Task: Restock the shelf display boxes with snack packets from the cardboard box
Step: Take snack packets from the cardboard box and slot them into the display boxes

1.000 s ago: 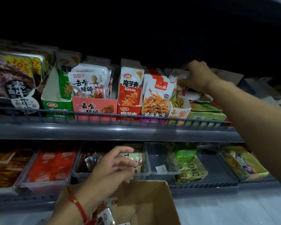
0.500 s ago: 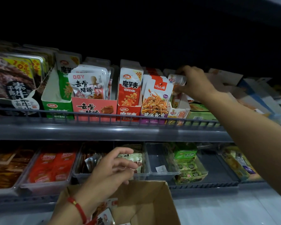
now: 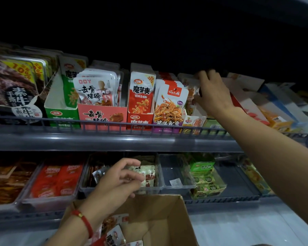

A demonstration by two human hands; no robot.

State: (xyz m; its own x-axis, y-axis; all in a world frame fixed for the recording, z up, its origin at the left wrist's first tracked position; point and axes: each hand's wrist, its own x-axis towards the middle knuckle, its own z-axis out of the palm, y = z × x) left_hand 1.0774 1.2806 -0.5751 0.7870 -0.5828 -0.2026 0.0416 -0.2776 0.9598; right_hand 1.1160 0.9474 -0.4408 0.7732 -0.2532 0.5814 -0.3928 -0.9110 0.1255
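**Now: right hand at upper-shelf display box, left hand over carton**

Right hand [image 3: 212, 94] is up at the upper shelf [image 3: 114, 139], reaching into the white display box [image 3: 196, 119] that stands just right of the purple box [image 3: 167, 122]. Its fingers curl over the tops of the packets [image 3: 189, 89] standing there; whether they pinch one or only press the row back, I cannot tell.

Left hand [image 3: 118, 181] hovers above the cardboard box [image 3: 160, 221], fingers loosely bent and apart, holding nothing. More snack packets [image 3: 115, 234] lie loose in the carton's lower left corner, partly under the wrist with the red bracelet [image 3: 84, 220].

Handling, judged: the packets look like light, thin foil pouches, soft and somewhat slippery, likely to flop or slide if taken flat. Best hold is a pinch on the sealed top edge.

Orientation: packets in the display box stand upright, long axis vertical, printed faces toward the aisle. Those in the carton lie tilted at mixed angles and would need turning upright before going in.
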